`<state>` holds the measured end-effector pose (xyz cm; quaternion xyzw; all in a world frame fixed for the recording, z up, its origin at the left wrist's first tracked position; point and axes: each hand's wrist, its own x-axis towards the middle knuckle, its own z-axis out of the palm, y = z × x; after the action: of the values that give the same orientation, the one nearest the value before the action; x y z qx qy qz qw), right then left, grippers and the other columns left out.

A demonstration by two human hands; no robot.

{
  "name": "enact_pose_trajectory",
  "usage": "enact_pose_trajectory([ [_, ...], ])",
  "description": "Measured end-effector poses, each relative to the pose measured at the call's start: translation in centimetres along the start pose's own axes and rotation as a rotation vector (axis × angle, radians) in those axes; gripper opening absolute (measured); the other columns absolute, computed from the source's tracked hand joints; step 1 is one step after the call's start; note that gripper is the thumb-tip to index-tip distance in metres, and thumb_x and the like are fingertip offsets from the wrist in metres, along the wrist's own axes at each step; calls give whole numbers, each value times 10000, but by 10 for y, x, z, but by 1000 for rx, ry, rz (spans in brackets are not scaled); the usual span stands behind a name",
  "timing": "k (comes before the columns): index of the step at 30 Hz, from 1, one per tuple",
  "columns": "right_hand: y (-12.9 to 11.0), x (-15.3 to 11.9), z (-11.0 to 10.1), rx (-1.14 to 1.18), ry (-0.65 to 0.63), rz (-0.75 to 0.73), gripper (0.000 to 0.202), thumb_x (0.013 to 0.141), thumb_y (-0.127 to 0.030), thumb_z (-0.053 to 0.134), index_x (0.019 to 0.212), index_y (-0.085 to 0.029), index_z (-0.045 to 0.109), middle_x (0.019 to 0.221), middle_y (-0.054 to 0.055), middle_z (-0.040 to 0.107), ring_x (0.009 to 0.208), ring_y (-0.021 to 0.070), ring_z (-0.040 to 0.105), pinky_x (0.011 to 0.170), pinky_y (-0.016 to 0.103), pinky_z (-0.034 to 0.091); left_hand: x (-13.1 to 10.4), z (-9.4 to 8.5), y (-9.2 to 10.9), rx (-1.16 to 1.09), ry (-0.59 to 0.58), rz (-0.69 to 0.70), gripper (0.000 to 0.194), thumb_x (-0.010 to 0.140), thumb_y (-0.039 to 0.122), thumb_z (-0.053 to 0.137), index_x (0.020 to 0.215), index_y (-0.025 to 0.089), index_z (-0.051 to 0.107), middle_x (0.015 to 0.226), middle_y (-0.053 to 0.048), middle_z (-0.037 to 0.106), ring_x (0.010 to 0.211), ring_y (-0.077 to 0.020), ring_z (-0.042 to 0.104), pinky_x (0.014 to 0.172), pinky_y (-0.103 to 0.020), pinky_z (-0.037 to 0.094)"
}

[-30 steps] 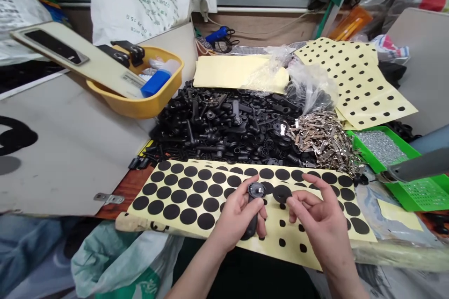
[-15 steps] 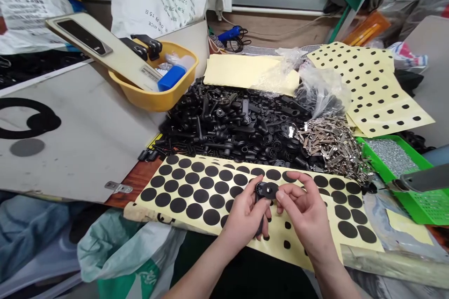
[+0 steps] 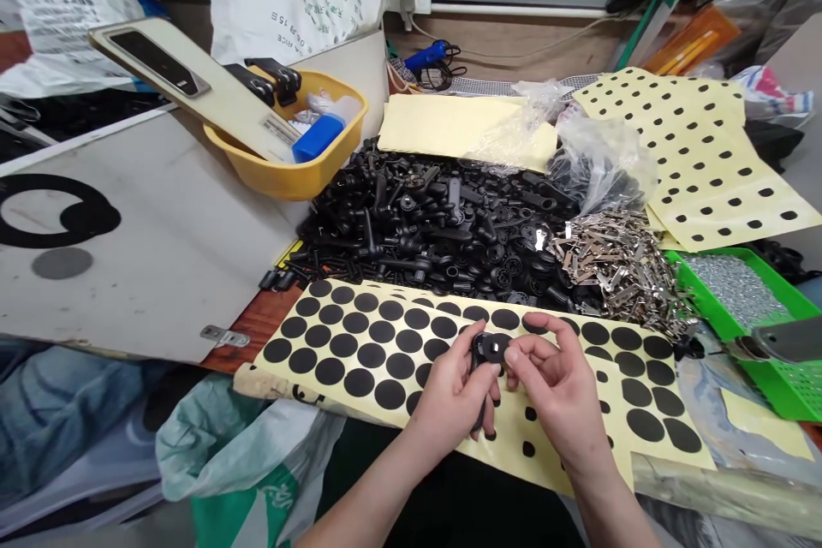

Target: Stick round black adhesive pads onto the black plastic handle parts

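My left hand (image 3: 453, 385) is closed around a black plastic part (image 3: 479, 415) with a rounded head and a narrow stem pointing down. Over that head lies a thin black disc (image 3: 494, 348) with a small bright spot at its middle. The thumb and forefinger of my right hand (image 3: 557, 381) pinch the disc's right edge, the other fingers curled loosely above. Both hands are over yellow sheets (image 3: 443, 398) bearing rows of large black round stickers (image 3: 390, 395). A sheet with smaller black dots (image 3: 528, 449) lies under my right hand.
Behind the sheets spreads a heap of black plastic parts (image 3: 417, 223), beside a pile of metal clips (image 3: 620, 265). A green tray (image 3: 787, 295) holds small silvery pieces at right. A yellow basket (image 3: 276, 180) with a phone (image 3: 218, 98) stands at left; a grey tool (image 3: 787, 341) juts in.
The view has shifted slightly, so surroundings sit a little differently. The disc has moved slightly left over the part's head; both hands keep their grip.
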<state>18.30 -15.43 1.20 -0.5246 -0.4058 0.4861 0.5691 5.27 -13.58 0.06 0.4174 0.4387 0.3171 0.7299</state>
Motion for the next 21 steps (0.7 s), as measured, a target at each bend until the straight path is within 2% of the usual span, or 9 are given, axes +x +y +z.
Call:
enact_pose_trajectory([
  [9,-1,1,-7,-14,-32,-17,355,835,-321,700,1083,-249,456,706,-39,615,562,119,559,557,243,483,0,-1,0,8,-1,-10,623,876,291,507,1455,222,288,689,42,574,365,-74,525,303,-152,366],
  [21,-3,3,-3,-32,11,11,407,776,-383,737,1047,-249,463,665,-38,613,538,139,542,530,266,462,-1,0,3,8,6,-26,637,865,296,533,1451,217,298,680,46,566,370,-73,528,306,-145,356],
])
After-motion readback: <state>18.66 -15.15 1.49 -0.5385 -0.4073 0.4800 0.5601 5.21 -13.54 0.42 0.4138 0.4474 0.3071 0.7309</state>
